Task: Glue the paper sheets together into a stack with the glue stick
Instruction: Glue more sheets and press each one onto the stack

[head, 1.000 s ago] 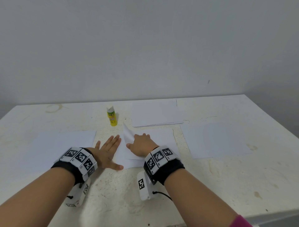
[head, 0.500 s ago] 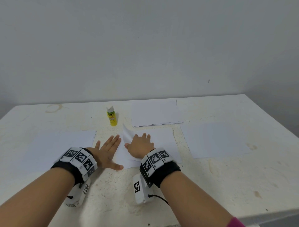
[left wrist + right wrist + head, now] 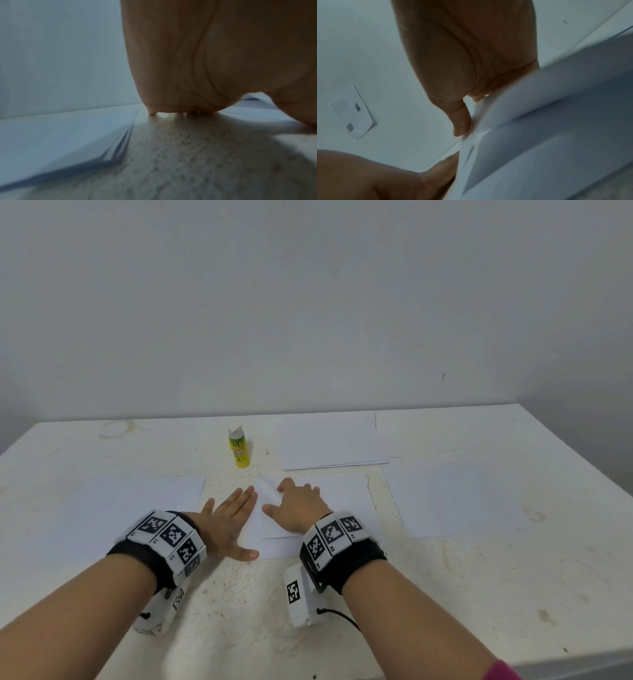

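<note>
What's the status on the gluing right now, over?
Left hand flat, pinning the middle sheets. Right hand pinching up top sheet's left edge. Glue stick upright, capped, untouched. Nothing in the way.

White paper sheets [image 3: 329, 501] on a stained cream table [image 3: 445, 594] — yellow glue stick [image 3: 238, 447], green band, white cap.

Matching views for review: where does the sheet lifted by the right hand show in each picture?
Head: lifted sheet at centre, beside the right hand.
Left wrist: only a sliver behind the palm.
Right wrist: fills the right side, thumb on its edge.
Shared landmark: the flat left hand.
</note>
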`<action>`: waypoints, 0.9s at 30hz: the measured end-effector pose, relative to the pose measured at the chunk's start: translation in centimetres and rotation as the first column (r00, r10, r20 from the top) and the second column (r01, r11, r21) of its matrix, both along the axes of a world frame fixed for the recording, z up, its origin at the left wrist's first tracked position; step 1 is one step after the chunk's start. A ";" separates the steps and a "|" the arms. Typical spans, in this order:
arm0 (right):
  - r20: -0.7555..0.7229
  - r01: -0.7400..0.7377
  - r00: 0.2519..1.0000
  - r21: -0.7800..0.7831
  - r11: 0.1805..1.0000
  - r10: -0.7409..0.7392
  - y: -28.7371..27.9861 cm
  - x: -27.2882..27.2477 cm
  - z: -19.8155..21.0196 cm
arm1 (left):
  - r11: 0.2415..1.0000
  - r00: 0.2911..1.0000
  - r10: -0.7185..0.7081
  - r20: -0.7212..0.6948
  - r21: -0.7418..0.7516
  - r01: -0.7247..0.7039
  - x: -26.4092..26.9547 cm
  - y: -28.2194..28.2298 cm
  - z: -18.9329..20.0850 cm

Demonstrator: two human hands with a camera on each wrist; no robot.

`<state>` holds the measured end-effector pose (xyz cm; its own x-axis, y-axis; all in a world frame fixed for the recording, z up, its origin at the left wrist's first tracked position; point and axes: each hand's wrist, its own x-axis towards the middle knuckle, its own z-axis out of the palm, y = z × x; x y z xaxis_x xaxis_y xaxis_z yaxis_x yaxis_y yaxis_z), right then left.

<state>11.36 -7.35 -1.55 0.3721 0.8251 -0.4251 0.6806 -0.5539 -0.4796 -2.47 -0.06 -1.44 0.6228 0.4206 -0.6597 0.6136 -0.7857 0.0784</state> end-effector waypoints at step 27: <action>0.142 -0.054 0.988 -0.096 0.994 0.067 -0.1 -0.8 -0.3 | 0.998 1.000 -0.013 -0.018 0.060 0.014 -0.9 0.8 -0.1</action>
<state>10.60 -7.45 -1.88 0.3854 0.8082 -0.4453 0.7728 -0.5464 -0.3228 -3.35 0.77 -1.51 0.6171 0.4516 -0.6444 0.6041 -0.7967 0.0202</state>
